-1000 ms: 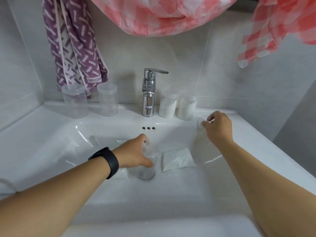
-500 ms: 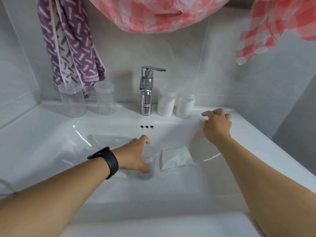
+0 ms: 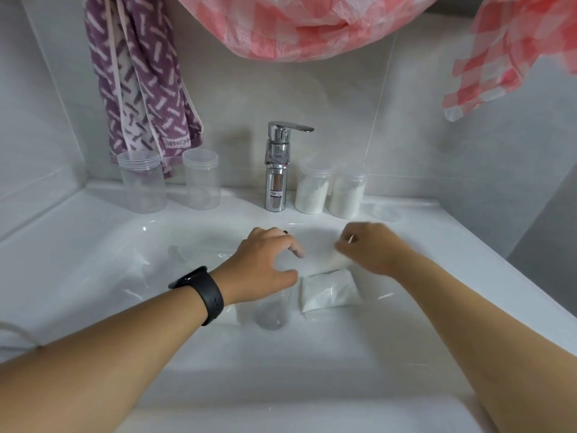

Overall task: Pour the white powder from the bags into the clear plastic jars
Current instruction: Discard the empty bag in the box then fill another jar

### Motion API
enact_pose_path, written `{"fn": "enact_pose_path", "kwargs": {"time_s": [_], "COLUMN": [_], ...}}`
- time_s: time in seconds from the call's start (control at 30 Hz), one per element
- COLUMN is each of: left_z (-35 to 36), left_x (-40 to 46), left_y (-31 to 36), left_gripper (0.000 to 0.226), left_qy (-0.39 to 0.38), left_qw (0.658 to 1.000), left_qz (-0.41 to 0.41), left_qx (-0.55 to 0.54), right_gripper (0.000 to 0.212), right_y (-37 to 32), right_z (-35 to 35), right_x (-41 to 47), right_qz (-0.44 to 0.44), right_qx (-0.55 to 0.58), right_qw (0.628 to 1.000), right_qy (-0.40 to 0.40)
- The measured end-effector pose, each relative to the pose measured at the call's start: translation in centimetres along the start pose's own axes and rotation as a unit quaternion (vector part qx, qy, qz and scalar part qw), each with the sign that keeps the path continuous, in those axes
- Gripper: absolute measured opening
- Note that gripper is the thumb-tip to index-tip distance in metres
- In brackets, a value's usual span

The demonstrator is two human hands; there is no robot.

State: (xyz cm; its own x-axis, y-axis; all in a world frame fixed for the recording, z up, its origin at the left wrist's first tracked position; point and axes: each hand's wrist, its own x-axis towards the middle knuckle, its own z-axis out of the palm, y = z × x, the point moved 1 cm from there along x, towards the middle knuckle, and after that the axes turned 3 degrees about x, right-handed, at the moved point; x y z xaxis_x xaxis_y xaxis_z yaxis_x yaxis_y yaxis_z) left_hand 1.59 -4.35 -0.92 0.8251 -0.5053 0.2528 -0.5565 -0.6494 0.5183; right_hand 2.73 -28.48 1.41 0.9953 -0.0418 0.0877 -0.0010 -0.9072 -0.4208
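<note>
Two empty jars (image 3: 143,182) stand at the far left on the back ledge of the sink (image 3: 78,260), lids on, in front of a purple towel (image 3: 140,89). That towel has a word along its hem, but it is too blurry to read. Next comes your left hand (image 3: 265,264), with a black watch (image 3: 201,292) on the wrist. Its fingers are spread and a little bent over the top of the open jar (image 3: 271,310) standing in the basin; your thumb lies by the rim, and you cannot tell if it really grips. Behind it stands the shiny tap (image 3: 276,170), with a small sticker low down whose print is too tiny to read. Just right of the open jar lies a bag of white powder (image 3: 331,292), flat in the basin. Behind, beside the tap, two jars (image 3: 312,189) hold white powder. Your right hand (image 3: 371,248) is just past the bag, fingers pinched close on something thin and white that is too blurry to name. One clear lid (image 3: 382,212) lies on the ledge behind it.
</note>
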Motion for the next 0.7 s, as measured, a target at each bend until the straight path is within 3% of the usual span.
{"fn": "enact_pose_path", "kwargs": {"time_s": [0.1,0.2,0.37,0.47,0.6,0.7], "left_z": [0.2,0.3,0.4,0.4,0.3,0.3], "left_x": [0.3,0.4,0.3,0.2,0.2,0.2], "left_y": [-0.3,-0.4,-0.3,-0.3,-0.3,-0.3], "left_gripper": [0.022,0.022,0.022,0.024,0.029,0.028], "left_qy": [0.037,0.036,0.017,0.012,0.017,0.007], "left_qw": [0.999,0.999,1.0,1.0,0.999,1.0], "left_qz": [-0.003,-0.009,-0.012,-0.014,-0.02,-0.02], "left_qx": [-0.001,-0.003,-0.01,-0.014,-0.021,-0.018], "right_gripper": [0.029,0.058,0.08,0.083,0.087,0.098], "right_y": [-1.1,-1.0,-0.7,-0.7,-1.3,-1.6], "right_z": [3.0,4.8,5.2,5.4,4.9,5.5], "right_x": [-0.5,-0.3,-0.4,-0.4,-0.9,-1.5], "right_qz": [-0.071,-0.056,-0.045,-0.028,-0.048,-0.04], "right_qx": [-0.075,-0.154,-0.264,-0.27,-0.235,-0.239], "right_qw": [0.981,0.96,0.934,0.929,0.946,0.932], "right_qy": [-0.163,-0.226,-0.235,-0.253,-0.216,-0.27]}}
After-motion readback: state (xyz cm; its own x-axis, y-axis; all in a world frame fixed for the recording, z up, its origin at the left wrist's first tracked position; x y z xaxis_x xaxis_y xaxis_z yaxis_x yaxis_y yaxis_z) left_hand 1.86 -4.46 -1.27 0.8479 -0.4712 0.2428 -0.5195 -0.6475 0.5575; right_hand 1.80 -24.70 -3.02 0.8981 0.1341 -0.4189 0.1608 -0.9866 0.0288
